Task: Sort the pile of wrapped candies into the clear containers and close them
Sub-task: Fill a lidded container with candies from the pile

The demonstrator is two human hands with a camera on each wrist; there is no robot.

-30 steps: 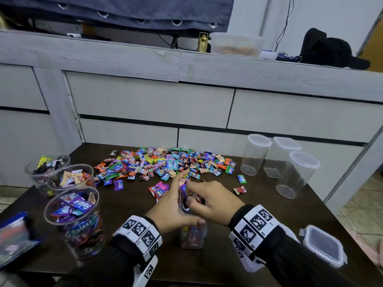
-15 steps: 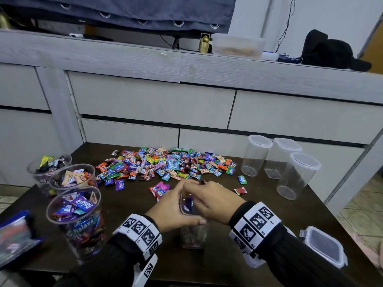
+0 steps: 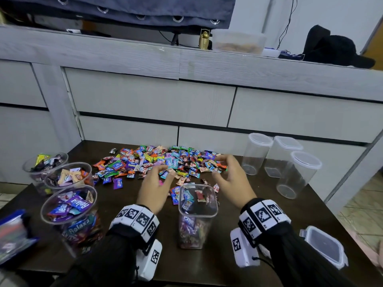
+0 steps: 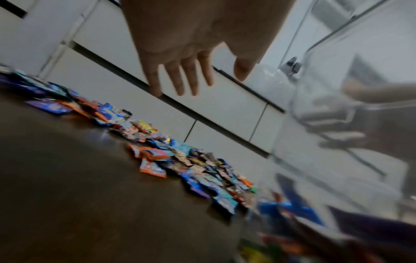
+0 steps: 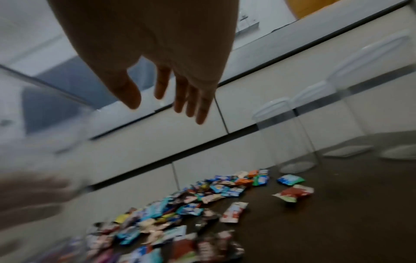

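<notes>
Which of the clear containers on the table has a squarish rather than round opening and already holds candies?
The tall container standing between the two hands; the three candy-filled ones at left are round, and those at right are empty.

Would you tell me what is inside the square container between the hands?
The square container holds mixed wrapped candies, filling most of it. Its lower layers blur together, so they cannot be counted.

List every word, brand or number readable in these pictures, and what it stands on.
"Relaxa": purple wrapper atop the near left jar.
"Relaxa": wrapper seen through that jar's wall.
"Relaxa": teal wrappers in the candy pile.
Wristbands: square coded markers only, no words.
Other wrappers: too small or blurred; both wrist views too blurred.
</notes>
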